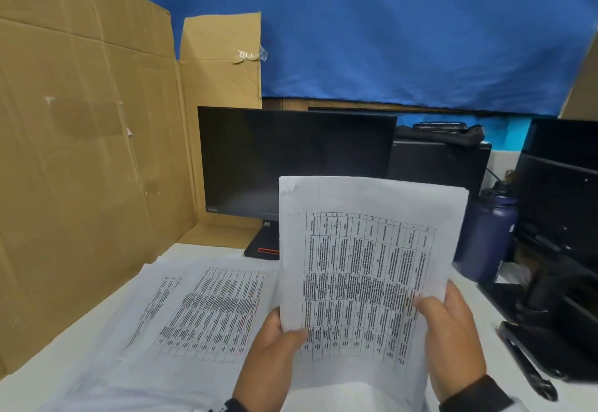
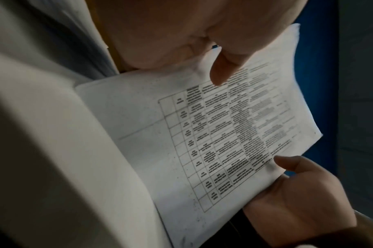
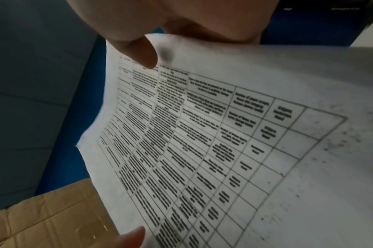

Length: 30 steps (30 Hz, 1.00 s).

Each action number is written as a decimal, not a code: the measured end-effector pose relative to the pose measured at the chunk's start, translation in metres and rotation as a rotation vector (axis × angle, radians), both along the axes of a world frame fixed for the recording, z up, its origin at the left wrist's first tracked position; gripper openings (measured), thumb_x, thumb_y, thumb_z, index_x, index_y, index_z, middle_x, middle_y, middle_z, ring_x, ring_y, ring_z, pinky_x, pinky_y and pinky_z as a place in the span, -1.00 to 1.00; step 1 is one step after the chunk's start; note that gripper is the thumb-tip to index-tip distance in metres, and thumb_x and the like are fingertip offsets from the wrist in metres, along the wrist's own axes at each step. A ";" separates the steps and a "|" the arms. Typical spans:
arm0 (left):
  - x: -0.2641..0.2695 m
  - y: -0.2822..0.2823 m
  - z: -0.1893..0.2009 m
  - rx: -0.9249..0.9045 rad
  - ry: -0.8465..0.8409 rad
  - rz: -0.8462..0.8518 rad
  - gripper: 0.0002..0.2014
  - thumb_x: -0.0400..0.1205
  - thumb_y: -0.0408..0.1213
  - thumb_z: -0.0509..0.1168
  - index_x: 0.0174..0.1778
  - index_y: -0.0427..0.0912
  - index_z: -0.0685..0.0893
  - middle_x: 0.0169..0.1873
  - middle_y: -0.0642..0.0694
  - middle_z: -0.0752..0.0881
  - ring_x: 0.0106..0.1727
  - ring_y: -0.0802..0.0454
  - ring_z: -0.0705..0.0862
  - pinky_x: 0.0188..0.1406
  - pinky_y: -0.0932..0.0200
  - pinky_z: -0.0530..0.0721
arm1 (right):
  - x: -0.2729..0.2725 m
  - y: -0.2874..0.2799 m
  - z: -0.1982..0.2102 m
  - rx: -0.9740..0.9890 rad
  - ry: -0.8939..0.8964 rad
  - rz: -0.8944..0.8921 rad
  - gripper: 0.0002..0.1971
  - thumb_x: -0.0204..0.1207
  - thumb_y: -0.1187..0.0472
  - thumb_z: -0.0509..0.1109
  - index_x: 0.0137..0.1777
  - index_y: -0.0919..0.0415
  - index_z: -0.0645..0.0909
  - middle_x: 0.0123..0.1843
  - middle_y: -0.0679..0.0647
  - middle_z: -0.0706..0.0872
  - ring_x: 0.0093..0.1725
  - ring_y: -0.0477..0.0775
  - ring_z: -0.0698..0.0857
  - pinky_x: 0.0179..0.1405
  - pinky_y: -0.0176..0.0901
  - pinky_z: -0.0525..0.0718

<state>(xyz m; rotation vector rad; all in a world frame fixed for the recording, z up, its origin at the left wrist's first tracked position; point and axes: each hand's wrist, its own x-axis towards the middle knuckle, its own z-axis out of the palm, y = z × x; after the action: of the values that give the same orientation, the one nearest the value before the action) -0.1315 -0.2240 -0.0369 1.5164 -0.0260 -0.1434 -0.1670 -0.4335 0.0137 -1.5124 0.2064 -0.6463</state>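
The step in hand looks like checking or sorting: a printed sheet (image 1: 365, 250) with a dense table is lifted off the surface (image 1: 74, 340) and held nearly upright in the lower centre of the head view, in front of the dark monitor (image 1: 291, 159). More printed sheets (image 1: 200, 308) lie flat at the lower left, just beside the raised one.

The left hand (image 1: 275, 347) grips the sheet's lower left edge, thumb on the printed face and fingers hidden behind the paper. The right hand (image 1: 449, 330) pinches the right edge in the same way, higher up, its thumb over the table's outer column. The left wrist view shows the left thumb (image 2: 221, 72) pressed flat on the page, and the right wrist view shows the right thumb (image 3: 143, 55) near the top of its frame. Both wrists sit low at the bottom of the head view, palms turned inward toward each other.

The paper bows slightly between the two grips. The next move probably calls for laying it down on the pile at the lower left, or setting it apart. That means tipping it flat and letting one edge go first so the corners line up. The dark bottle (image 1: 485, 237) at the right stands near the sheet's far edge.
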 end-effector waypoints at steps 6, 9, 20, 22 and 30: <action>-0.007 0.005 0.025 0.262 -0.209 0.115 -0.78 0.77 -0.32 0.31 0.11 0.12 0.77 -0.05 0.13 0.90 0.04 0.12 0.86 0.05 0.07 0.80 | 0.003 0.001 0.019 -0.107 0.147 0.031 -0.74 0.65 0.35 0.33 0.21 0.00 0.63 0.13 -0.19 0.83 0.15 -0.06 0.74 0.18 -0.03 0.67; 0.005 0.031 0.064 0.489 -0.415 0.207 -0.85 0.79 -0.23 0.26 0.11 0.09 0.72 -0.14 0.05 0.86 -0.07 0.04 0.84 -0.02 -0.14 0.83 | -0.004 -0.010 0.042 -0.324 0.223 -0.078 -0.02 0.54 0.25 0.52 0.76 -0.03 -0.09 0.70 0.10 0.25 0.64 0.16 0.34 0.64 0.17 0.31; -0.011 0.014 0.175 1.548 -1.401 0.182 -0.56 0.55 -0.33 0.14 0.27 0.03 0.74 0.13 -0.06 0.82 0.37 -0.24 0.71 0.48 -0.33 0.38 | -0.009 0.048 0.086 -1.333 0.150 -0.067 -0.88 0.54 0.13 0.26 0.04 0.00 0.56 -0.29 -0.05 0.59 -0.19 0.22 0.71 -0.30 -0.02 0.58; -0.015 0.016 0.168 1.428 -1.389 0.385 -0.31 0.60 -0.24 0.28 0.72 0.10 0.36 0.68 -0.15 0.47 0.79 -0.28 0.25 0.65 -0.47 0.16 | -0.003 0.033 0.082 -1.097 0.084 -0.126 -0.94 0.54 0.23 0.26 -0.08 0.07 0.55 -0.39 -0.05 0.55 -0.32 0.15 0.62 -0.38 -0.02 0.52; -0.011 0.014 0.101 -0.049 -0.271 -0.003 -0.45 0.64 -0.26 0.37 0.58 0.13 0.54 0.36 0.14 0.79 0.41 0.05 0.74 0.57 -0.26 0.57 | 0.001 0.007 0.035 -0.265 -0.011 -0.072 -0.92 0.55 0.34 0.41 -0.14 0.33 0.70 -0.19 0.16 0.82 -0.15 0.11 0.79 -0.19 -0.03 0.76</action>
<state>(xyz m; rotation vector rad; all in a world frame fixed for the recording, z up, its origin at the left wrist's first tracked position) -0.1421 -0.2097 0.0641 1.4780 -0.2466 0.0603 -0.1656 -0.4266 0.0484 -1.7610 0.1721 -0.7626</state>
